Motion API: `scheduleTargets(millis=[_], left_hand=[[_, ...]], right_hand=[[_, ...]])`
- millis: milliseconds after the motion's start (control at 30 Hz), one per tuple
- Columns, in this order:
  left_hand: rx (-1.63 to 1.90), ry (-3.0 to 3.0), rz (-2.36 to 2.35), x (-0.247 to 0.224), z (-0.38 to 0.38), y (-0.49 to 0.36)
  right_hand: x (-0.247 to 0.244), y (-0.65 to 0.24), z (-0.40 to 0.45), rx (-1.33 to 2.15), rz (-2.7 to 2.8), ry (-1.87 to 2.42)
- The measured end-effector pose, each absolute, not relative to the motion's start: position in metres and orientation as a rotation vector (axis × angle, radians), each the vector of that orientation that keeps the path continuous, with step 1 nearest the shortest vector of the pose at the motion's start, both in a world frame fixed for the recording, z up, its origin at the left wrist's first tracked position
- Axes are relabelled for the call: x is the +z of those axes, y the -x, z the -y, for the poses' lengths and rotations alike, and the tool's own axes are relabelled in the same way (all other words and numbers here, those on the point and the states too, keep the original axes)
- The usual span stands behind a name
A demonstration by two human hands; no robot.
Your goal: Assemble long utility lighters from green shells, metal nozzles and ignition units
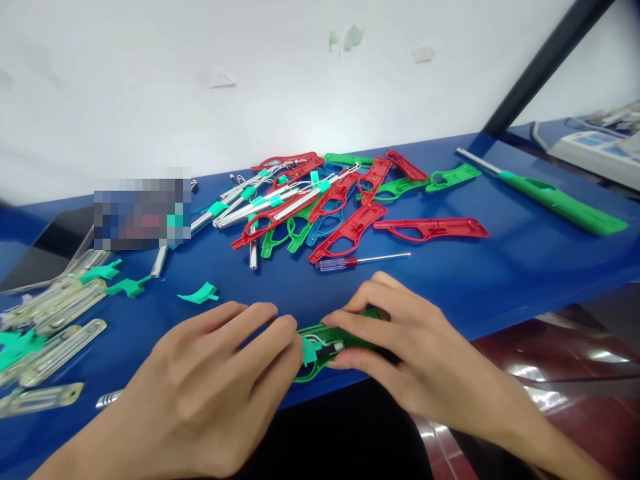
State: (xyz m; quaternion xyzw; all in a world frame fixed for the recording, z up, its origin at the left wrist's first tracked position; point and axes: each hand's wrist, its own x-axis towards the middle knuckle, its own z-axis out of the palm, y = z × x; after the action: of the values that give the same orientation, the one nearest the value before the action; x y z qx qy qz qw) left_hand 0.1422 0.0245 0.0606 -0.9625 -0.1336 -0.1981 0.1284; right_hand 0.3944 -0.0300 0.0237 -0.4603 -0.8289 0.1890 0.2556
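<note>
At the far left of the blue bench (500,280) lay clear casings (60,337) with teal bits (200,293) scattered beside them, and a dark phone (47,250) sat behind those. My left hand (210,380) rested palm down near the bench's front edge, fingers curled and closed, their tips pressing the left end of a green shell (325,347). The shell lay at the front edge, right in the middle, with a teal tab and thin wires showing inside it (I couldn't make out more of its inside). My right hand (405,340) was closed over the shell's right part, thumb beneath and fingers laid across the top, so both hands had hold of it. Just behind my hands lay a small screwdriver (360,261) with a clear handle. Farther back was a heap of red shells (350,227), green ones and metal tubes (260,203). Well off to the right lay a finished green lighter (555,200).
</note>
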Motion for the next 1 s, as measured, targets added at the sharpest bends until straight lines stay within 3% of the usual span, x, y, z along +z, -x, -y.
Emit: scheduleTargets(millis=[1000], left_hand=[[-0.438,2.872,0.162,0.054,-0.035,-0.135]], right_hand=[[0.023,-0.397,0.030,0.546,2.235,1.236]])
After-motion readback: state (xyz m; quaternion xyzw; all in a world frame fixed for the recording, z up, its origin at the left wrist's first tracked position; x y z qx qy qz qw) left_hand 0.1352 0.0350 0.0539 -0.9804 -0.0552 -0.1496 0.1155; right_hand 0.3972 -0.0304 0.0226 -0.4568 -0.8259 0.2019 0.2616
